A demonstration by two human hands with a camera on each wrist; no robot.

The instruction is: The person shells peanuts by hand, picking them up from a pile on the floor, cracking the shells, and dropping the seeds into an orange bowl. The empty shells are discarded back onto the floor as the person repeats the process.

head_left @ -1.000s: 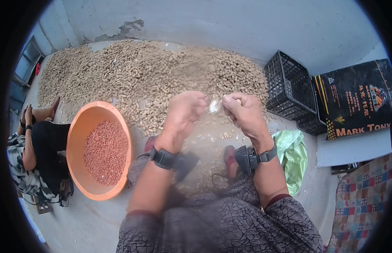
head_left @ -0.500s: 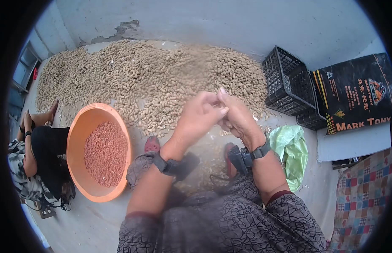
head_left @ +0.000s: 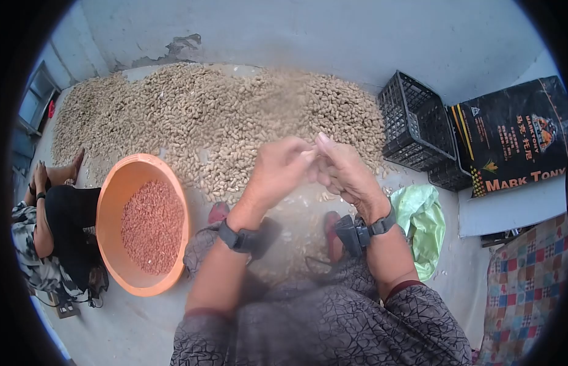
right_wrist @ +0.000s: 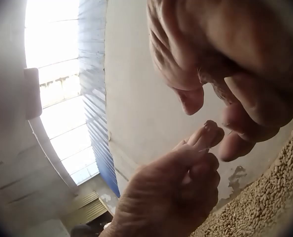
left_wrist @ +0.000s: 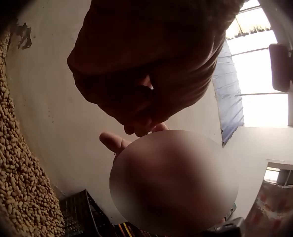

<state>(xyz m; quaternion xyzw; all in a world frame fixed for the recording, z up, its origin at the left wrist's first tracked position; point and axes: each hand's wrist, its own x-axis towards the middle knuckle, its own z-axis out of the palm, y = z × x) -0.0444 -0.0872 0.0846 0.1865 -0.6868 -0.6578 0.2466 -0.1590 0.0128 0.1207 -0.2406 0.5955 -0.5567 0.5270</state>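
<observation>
In the head view the left hand (head_left: 281, 171) and the right hand (head_left: 351, 177) meet in front of the body, above the floor. The right wrist view shows the left hand (right_wrist: 171, 192) with its fingers curled and its thumb against them; whether anything small lies between the tips cannot be made out. Just above it, the right hand (right_wrist: 230, 64) has bent fingers and a straighter thumb, and what its palm holds is mostly hidden. A wide heap of unshelled peanuts (head_left: 217, 122) lies beyond the hands. Reddish shelled peanuts (head_left: 152, 226) fill the bottom of an orange basin (head_left: 110, 207) at the left.
Black crates (head_left: 412, 122) stand against the wall at the right, beside a black printed sack (head_left: 516, 134). A green bag (head_left: 421, 238) lies on the floor near the right forearm. Another person (head_left: 58, 226) sits at the far left. Loose shells are scattered between the feet.
The hands were apart a second ago, with a pale, blurred thing between them; they then came together. Since the middle frame the left hand has shifted slightly to the left.
</observation>
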